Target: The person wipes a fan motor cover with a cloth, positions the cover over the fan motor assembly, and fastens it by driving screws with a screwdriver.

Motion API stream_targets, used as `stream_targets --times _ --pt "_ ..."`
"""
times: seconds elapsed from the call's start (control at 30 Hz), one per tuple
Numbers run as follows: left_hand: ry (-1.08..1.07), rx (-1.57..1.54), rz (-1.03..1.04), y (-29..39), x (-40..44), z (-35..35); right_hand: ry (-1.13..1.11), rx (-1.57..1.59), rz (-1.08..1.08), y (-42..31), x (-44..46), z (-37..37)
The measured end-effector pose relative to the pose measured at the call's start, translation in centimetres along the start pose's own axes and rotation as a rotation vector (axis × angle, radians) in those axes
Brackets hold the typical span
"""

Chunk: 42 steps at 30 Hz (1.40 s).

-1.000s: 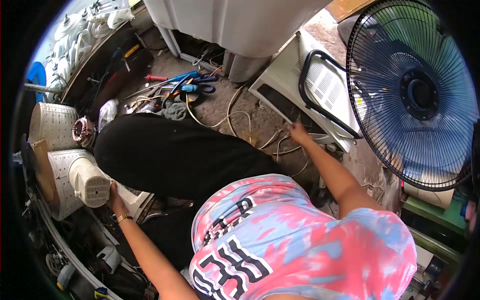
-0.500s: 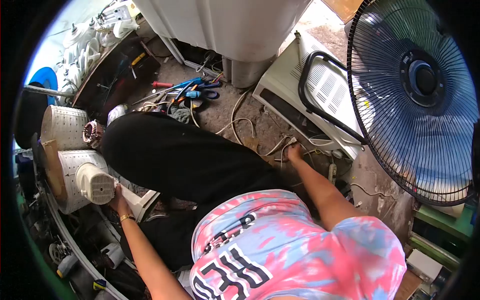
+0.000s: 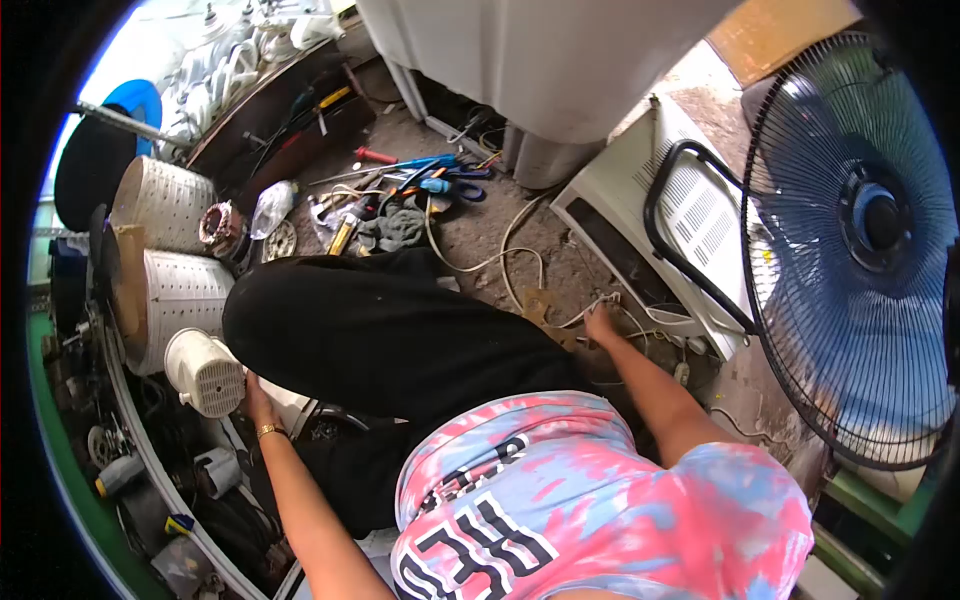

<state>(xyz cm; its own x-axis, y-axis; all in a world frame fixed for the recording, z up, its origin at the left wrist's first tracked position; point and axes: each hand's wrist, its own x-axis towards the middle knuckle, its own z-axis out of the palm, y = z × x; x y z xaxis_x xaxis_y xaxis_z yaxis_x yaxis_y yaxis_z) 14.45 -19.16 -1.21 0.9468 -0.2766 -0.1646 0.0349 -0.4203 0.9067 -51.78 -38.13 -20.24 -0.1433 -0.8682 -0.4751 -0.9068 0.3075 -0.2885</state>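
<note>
At the left, my left hand point(image 3: 260, 402) is wrapped round the neck of a cream plastic fan body point(image 3: 206, 374), whose slotted round motor housing points toward me. Its pale base lies partly hidden behind my wrist and leg. My right hand point(image 3: 598, 326) is low over the floor, its fingers closed at a pale cable with a plug point(image 3: 606, 300). The cable point(image 3: 508, 262) loops across the floor toward the tools. What the fingers grip there is too small to tell for certain.
A large fan point(image 3: 860, 240) stands at the right, beside a white vented appliance point(image 3: 690, 200) with a black handle. Pliers and screwdrivers point(image 3: 430, 180) lie by a grey cloth point(image 3: 393, 228). Perforated drums point(image 3: 165, 205) and a copper-wound coil point(image 3: 222, 226) are at the left.
My right hand has moved from the white appliance's edge down to the cable on the floor. The view has shifted, and my left hand still holds the fan body.
</note>
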Motion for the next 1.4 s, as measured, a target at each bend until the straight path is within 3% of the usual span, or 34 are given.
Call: stream_targets --times 0.03,0.1,0.13,0.23,0.27,0.3,0.33,0.37,0.43,0.53,0.57,0.7,0.77,0.83,0.87,0.9,0.93,0.97,1.0,1.03,1.1,1.13,1.17,1.2,1.27,1.4 --pt "0.011 -0.014 0.004 -0.9 0.4 -0.6 0.081 0.125 -0.103 -2.0 0.6 -1.0" --pt "0.024 -0.040 0.014 -3.3 1.3 -1.9 -0.113 -0.005 -0.233 -7.9 0.8 -7.6" --pt "-0.088 -0.122 -0.049 -6.6 3.5 -3.5 -0.145 0.025 -0.318 -12.3 0.2 -11.0" --pt "-0.176 -0.025 -0.075 -4.3 -0.4 -3.6 -0.158 0.235 -0.647 -25.1 0.2 -16.9" --pt "-0.051 -0.121 -0.198 -4.0 -0.6 -3.5 -0.282 0.346 -0.699 -30.9 -0.5 -20.1" --pt "-0.067 -0.132 -0.198 -4.0 -1.1 -3.7 -0.187 0.356 -0.832 -35.1 -0.4 -21.3" --pt "-0.082 -0.141 -0.196 -4.0 -1.6 -4.0 0.054 0.410 -0.970 -39.0 -0.1 -21.3" --pt "-0.097 -0.150 -0.194 -3.9 -1.9 -4.4 0.015 0.355 -1.058 -43.5 -0.1 -23.8" --pt "-0.071 -0.173 -0.257 -3.6 -2.2 -4.6 0.344 0.301 -1.317 -51.0 -0.9 -26.5" --pt "-0.057 -0.199 -0.319 -4.6 -2.1 -5.0 0.532 0.409 -1.548 -60.2 -1.5 -28.2" --pt "-0.061 -0.191 -0.312 -5.5 -1.7 -5.4 0.480 0.357 -1.581 -61.8 -1.4 -28.5" --pt "-0.112 -0.017 -0.133 -12.4 1.3 -8.7 0.578 -0.075 -1.490 -65.2 4.3 -23.0" --pt "-0.141 0.117 0.006 -16.5 3.1 -10.5 0.725 -0.040 -1.557 -62.2 6.6 -19.1" --pt "-0.171 -0.159 -0.115 -15.3 2.3 -8.8 0.724 0.039 -1.647 -57.3 5.8 -17.5" --pt "-0.174 -0.294 -0.179 -14.4 1.7 -7.8 0.426 0.065 -1.682 -54.6 7.6 -15.0" --pt "-0.099 0.024 -0.185 -9.8 0.3 -6.1 0.093 0.124 -1.531 -51.1 8.5 -12.8" --pt "-0.036 0.379 -0.219 -4.3 -1.4 -4.1 0.077 0.080 -1.580 -47.2 11.2 -9.9" --pt "0.016 0.686 -0.280 1.4 -3.7 -2.3 -0.193 0.135 -1.316 -43.8 10.1 -10.4" --pt "0.067 0.391 -0.166 2.1 -4.0 -1.4 -0.382 0.189 -1.017 -40.8 9.1 -10.9" --pt "0.029 0.421 -0.241 2.3 -3.7 -1.6 -0.343 0.292 -1.098 -39.1 10.1 -11.3" --pt "0.041 0.307 -0.244 0.1 -2.6 -1.9 -0.469 0.417 -0.796 -38.7 10.4 -14.0" --pt "0.080 0.264 -0.151 -0.8 -2.0 -2.1 -0.470 0.402 -0.932 -38.5 12.6 -14.8" --pt "0.116 0.221 -0.055 -1.3 -1.7 -2.3 -0.362 0.374 -0.905 -39.9 11.8 -16.7" --pt "0.110 0.257 -0.121 0.2 -2.1 -2.5 -0.350 0.413 -0.879 -41.1 10.8 -19.4" --pt "0.090 0.323 -0.262 4.7 -2.6 -3.3 -0.137 0.433 -1.060 -44.6 7.3 -23.7" --pt "0.131 0.226 -0.119 7.9 -2.7 -6.7 0.106 0.635 -1.213 -50.8 -6.0 -28.9"
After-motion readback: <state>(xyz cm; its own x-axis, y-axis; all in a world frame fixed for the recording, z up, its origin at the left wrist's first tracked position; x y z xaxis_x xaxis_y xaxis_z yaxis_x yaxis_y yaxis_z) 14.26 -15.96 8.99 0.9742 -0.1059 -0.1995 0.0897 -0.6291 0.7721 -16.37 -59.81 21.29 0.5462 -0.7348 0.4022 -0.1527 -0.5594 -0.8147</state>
